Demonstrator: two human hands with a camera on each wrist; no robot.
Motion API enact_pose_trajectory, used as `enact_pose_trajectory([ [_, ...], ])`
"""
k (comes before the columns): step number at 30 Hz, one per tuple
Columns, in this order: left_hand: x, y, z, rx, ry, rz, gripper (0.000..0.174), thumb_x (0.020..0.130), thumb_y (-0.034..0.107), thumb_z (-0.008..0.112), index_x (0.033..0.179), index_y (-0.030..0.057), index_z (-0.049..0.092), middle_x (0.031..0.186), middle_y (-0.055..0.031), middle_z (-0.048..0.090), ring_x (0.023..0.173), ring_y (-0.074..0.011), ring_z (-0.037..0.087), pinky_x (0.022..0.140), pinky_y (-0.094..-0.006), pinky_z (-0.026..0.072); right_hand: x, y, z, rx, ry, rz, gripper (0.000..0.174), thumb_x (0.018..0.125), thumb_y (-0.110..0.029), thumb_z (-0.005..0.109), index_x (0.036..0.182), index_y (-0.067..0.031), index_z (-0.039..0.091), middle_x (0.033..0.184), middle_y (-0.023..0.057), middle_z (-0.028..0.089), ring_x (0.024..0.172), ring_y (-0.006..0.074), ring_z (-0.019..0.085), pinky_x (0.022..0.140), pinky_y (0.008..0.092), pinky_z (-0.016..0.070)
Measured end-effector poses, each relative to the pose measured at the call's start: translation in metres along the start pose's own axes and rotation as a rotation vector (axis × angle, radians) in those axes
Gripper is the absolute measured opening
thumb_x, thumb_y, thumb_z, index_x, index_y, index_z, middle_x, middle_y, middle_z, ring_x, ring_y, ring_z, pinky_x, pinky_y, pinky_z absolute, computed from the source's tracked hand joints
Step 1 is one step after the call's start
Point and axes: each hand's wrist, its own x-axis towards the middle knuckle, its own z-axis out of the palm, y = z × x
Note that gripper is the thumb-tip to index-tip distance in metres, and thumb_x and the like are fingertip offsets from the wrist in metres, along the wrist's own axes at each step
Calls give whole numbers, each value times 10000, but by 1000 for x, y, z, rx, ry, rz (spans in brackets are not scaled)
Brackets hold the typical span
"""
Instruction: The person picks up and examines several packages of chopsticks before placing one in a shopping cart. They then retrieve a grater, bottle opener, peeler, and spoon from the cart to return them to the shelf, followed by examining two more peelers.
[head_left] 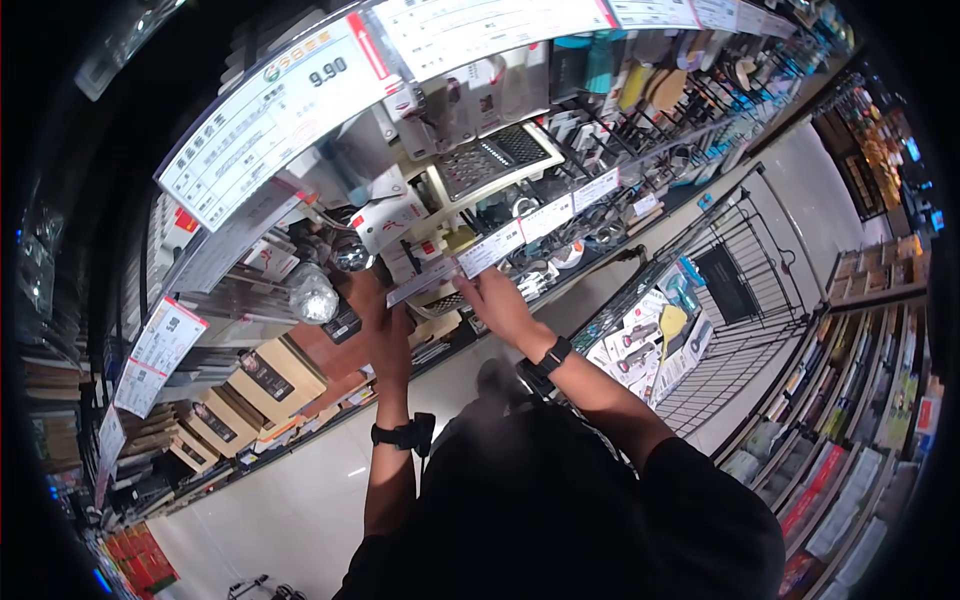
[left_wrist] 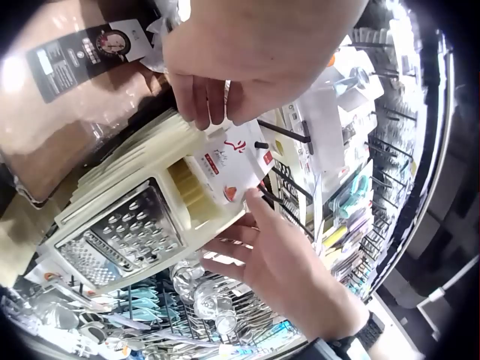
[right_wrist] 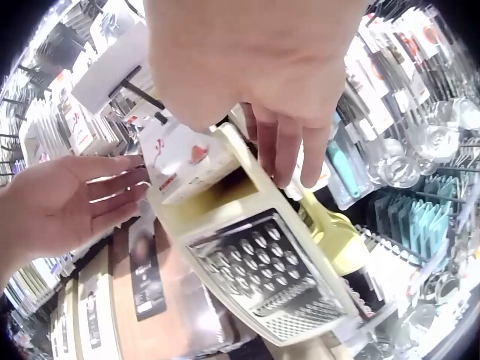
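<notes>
A cream-framed grater point(right_wrist: 262, 262) with a metal grating plate hangs by a white and red card point(left_wrist: 232, 161) among several like it. My right hand point(left_wrist: 289, 266) grips its upper frame, thumb at the card and fingers round the side, as the left wrist view shows. At the opposite edge, the fingers of my left hand point(right_wrist: 75, 199) hold the card and frame corner. A black hook point(right_wrist: 139, 94) juts out right beside the card. From the head view, both hands reach under a price strip, which hides most of the grater.
Boxed wooden boards point(head_left: 270, 385) stand left of my hands. A yellow-green utensil point(right_wrist: 337, 240) hangs close by the grater. Higher up, another grater point(head_left: 495, 160) sits behind price labels point(head_left: 270, 120). A wire shopping cart point(head_left: 740, 300) with packaged goods stands at my right.
</notes>
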Motion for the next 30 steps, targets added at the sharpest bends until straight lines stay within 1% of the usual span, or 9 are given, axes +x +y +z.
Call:
enact_pose_trajectory([
  [3,-12,-16,-10,89,-103,69,185,954,70,550,1104,-24,606,899,-58,625,788,-113,568,727,-266,476,-43,44,-8,-26,47,-85,359,968,-324,530,1025,30,555,1026,267,615,953,459,591,798,503,488],
  [6,-32,-27,-11,116,-144,180,166,953,53,541,1075,-22,625,913,-76,642,825,-144,605,778,-268,487,-109,106,-13,-179,-38,49,365,974,-346,510,1025,14,543,1073,230,614,999,418,600,839,482,497],
  [11,-53,-52,1,51,-451,-69,135,926,21,552,986,-24,664,963,-101,673,884,-173,649,811,-269,506,-228,184,-6,-306,14,242,383,956,-352,542,1053,18,552,989,249,621,955,416,609,834,483,495],
  [13,-59,-52,17,-44,-569,-52,150,921,15,541,980,-28,672,956,-109,684,874,-180,667,798,-272,520,-259,194,-6,-382,-38,312,384,943,-341,563,1062,24,552,985,239,628,946,409,620,826,485,497],
  [14,-62,-57,25,-69,-635,-137,162,921,9,532,986,-30,674,945,-112,690,874,-179,673,799,-272,524,-267,197,-12,-323,-235,440,354,930,-320,577,1092,-5,555,997,241,630,957,403,625,821,488,501],
  [15,-64,-56,35,-92,-701,-224,174,920,3,522,993,-32,676,934,-116,696,873,-179,679,801,-271,528,-275,205,-9,-318,-213,468,354,930,-320,577,1092,-5,555,997,241,630,957,403,625,821,488,501],
  [18,-69,-43,62,-116,-856,-187,204,938,-7,487,1032,-38,665,918,-114,701,892,-175,679,817,-276,527,-287,212,-6,-317,-245,491,195,870,-148,519,1008,-92,645,936,196,692,916,401,665,794,463,534],
  [21,-71,-30,80,-151,-958,-164,210,954,-6,473,1046,-44,658,937,-109,699,902,-162,672,832,-277,520,-287,208,-4,-491,-296,588,199,869,-155,520,988,-84,662,939,207,692,917,387,674,769,467,542],
  [30,-71,-30,84,-164,-1022,-179,202,951,11,489,1038,-38,664,944,-95,701,900,-154,672,826,-271,511,-276,220,-12,-451,-149,737,190,848,-228,624,919,-60,678,943,191,694,918,362,683,774,451,552],
])
